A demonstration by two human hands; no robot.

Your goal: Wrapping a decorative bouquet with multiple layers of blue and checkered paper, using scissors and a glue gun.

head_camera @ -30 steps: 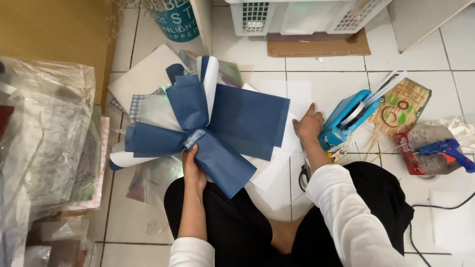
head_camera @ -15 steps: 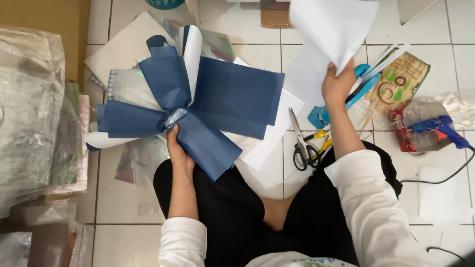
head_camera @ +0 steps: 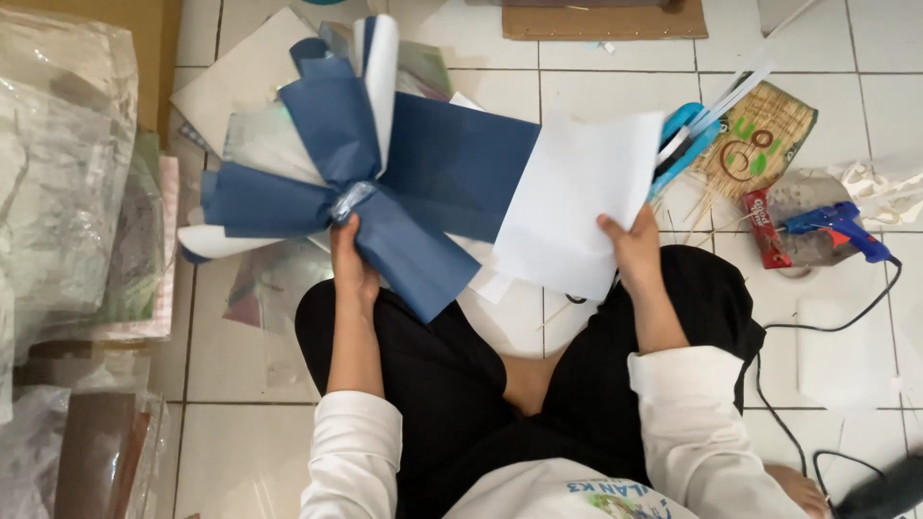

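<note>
Left hand: the left hand is clamped shut round the gathered neck of the navy paper bouquet wrap, right where a silvery band cinches it; fingers curled tight, nothing loose

Right hand: the right hand pinches a white sheet of paper by its lower right edge, thumb on top, the other fingers hidden behind; the sheet's left side overlaps the wrap

Wrap: held up over the person's lap and the white floor tiles, fanned out in blue folds with pale paper tucked among them

Risk: my guess, the sheet hangs from one edge only, so it could flop or crease against the wrap; a slackened left grip would let the folds spring apart

Right of the wrap: a blue glue gun, cord trailing, lying on the tiles; a slip of paper that way might touch its tip

Containers: clear plastic bags left of the wrap, holding sheets, exact contents too blurred to tell; a packet of wooden sticks to its right, some sticks spilled beside
</note>
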